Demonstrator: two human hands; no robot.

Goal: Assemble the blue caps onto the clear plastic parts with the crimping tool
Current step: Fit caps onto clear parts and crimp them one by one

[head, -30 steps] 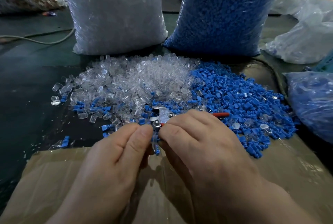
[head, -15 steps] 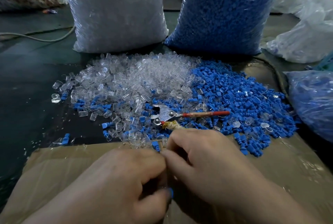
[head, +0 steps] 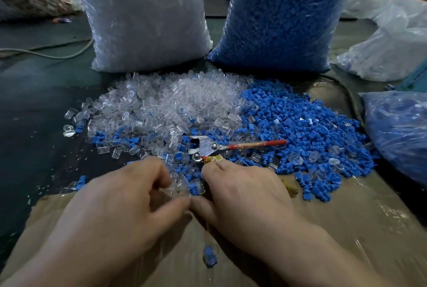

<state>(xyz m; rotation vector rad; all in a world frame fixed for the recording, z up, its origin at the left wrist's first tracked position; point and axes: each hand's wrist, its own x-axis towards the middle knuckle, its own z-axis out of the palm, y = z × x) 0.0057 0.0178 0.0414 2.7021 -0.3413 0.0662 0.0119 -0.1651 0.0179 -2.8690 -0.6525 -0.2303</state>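
A heap of clear plastic parts (head: 166, 101) lies beside a heap of blue caps (head: 300, 129) on the dark table. The crimping tool (head: 208, 145), with a metal head and a red upper handle, rests on the piles where they meet. My right hand (head: 245, 196) lies over its yellow-wrapped lower handle, fingers curled around it. My left hand (head: 129, 196) reaches into the pile's near edge, its curled fingers and thumb around a blurred clear part (head: 178, 186). The two thumbs touch. One capped clear piece (head: 209, 256) is on the cardboard (head: 346, 229) below my hands.
A big bag of clear parts (head: 143, 20) and a big bag of blue caps (head: 282, 16) stand behind the heaps. More plastic bags (head: 402, 134) sit at the right. A cable (head: 46, 54) crosses the table at far left.
My hands pulled back toward me over the cardboard, then went forward to the pile again. A capped piece now lies on the cardboard. The right hand is back on the tool's handle.
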